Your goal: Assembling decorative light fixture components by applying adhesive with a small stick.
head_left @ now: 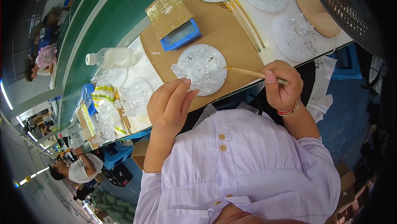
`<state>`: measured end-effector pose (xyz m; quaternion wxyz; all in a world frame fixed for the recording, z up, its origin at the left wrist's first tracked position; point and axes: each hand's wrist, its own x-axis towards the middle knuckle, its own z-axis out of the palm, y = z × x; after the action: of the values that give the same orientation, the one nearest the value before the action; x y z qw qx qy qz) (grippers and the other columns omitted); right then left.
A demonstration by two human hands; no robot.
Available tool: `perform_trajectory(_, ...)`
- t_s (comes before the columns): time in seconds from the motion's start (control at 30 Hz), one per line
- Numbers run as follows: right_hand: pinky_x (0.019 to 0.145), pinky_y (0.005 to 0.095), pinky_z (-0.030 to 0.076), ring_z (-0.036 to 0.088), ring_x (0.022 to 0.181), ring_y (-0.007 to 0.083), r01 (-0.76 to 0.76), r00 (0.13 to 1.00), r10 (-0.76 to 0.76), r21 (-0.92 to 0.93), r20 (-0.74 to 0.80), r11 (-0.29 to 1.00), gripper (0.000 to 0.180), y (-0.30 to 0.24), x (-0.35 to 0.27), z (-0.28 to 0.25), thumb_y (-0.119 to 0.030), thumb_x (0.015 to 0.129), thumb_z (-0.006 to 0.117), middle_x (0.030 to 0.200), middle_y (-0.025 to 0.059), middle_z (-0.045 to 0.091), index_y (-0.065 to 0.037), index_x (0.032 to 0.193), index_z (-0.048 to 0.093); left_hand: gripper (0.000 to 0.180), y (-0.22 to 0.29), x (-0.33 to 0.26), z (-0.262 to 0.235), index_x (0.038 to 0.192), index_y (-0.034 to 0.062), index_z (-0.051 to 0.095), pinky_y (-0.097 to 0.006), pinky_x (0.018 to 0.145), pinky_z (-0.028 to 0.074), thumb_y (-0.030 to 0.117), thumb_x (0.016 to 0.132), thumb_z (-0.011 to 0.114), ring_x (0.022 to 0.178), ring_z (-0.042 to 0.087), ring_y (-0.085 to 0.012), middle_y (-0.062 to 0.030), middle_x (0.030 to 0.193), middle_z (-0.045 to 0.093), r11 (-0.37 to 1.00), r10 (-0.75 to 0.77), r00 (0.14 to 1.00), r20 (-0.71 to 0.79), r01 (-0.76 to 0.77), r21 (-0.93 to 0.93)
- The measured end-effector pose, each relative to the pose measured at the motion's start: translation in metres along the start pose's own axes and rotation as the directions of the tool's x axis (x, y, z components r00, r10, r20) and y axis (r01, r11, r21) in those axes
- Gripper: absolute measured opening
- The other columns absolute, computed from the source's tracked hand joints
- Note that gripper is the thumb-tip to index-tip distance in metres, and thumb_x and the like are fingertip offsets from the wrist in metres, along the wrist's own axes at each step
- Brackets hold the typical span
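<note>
The paintbrush (245, 72) lies in the right hand (285, 84), its grip closed on the handle. The long axis runs nearly crosswise, sloping slightly down rightward; the tip points left, at the right edge of the white disc (218, 79) with clear ornaments (202, 63), on cardboard (244, 54) over the tabletop (264, 23). Left hand (167, 104): fingertips at the disc's near-left edge; whether its grip is closed cannot be told.

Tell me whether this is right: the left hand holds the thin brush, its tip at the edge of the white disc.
The hand is wrong: in the head view, the right hand holds the thin brush, its tip at the edge of the white disc.
</note>
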<state>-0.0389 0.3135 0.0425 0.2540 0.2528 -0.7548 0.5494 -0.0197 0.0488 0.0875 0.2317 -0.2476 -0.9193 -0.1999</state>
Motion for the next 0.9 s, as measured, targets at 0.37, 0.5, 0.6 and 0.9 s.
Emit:
perform_trajectory(0.37, 0.052, 0.0294, 0.046, 0.059, 0.057, 0.0226, 0.062, 0.997, -0.062, 0.004, 0.05, 0.998, 0.012, 0.008, -0.001, 0.016, 0.004, 0.085, 0.06, 0.071, 0.0116, 0.062, -0.001, 0.089, 0.051, 0.035, 0.002, -0.003, 0.001, 0.098, 0.0054, 0.067, -0.031, 0.066, 0.054, 0.007, 0.067, 0.083, 0.08, 0.067, -0.0248, -0.0089, 0.093, 0.069, 1.0, -0.022, 1.0, 0.006, 0.023, -0.022)
perform_trajectory(0.5, 0.052, 0.0302, 0.047, 0.059, 0.056, 0.0229, 0.057, 0.997, -0.057, -0.004, 0.043, 0.998, 0.011, 0.01, -0.003, 0.018, 0.003, 0.085, 0.06, 0.071, 0.0115, 0.062, -0.001, 0.089, 0.051, 0.036, 0.001, -0.005, 0.002, 0.099, 0.0054, 0.067, -0.031, 0.067, 0.054, 0.007, 0.067, 0.083, 0.082, 0.067, -0.0249, -0.009, 0.095, 0.069, 0.999, -0.042, 0.999, 0.017, 0.043, -0.033)
perform_trajectory(0.6, 0.053, 0.0303, 0.047, 0.059, 0.057, 0.0232, 0.027, 0.997, -0.022, -0.077, 0.07, 0.997, 0.011, 0.01, 0.001, 0.011, 0.003, 0.086, 0.06, 0.071, 0.0118, 0.062, -0.001, 0.089, 0.051, 0.037, 0.002, -0.005, 0.002, 0.1, 0.0054, 0.066, -0.031, 0.067, 0.054, 0.006, 0.068, 0.083, 0.082, 0.067, -0.025, -0.009, 0.095, 0.069, 0.998, -0.046, 0.999, 0.025, 0.046, -0.032)
perform_trajectory(0.9, 0.055, 0.0306, 0.048, 0.059, 0.058, 0.0237, 0.057, 0.998, -0.055, -0.105, 0.023, 0.993, 0.011, 0.016, 0.005, 0.017, 0.003, 0.087, 0.06, 0.072, 0.012, 0.062, -0.001, 0.09, 0.051, 0.038, 0.003, -0.005, 0.002, 0.101, 0.0054, 0.066, -0.031, 0.068, 0.054, 0.005, 0.067, 0.083, 0.083, 0.067, -0.0254, -0.009, 0.096, 0.069, 0.998, -0.042, 0.999, 0.018, 0.042, -0.042)
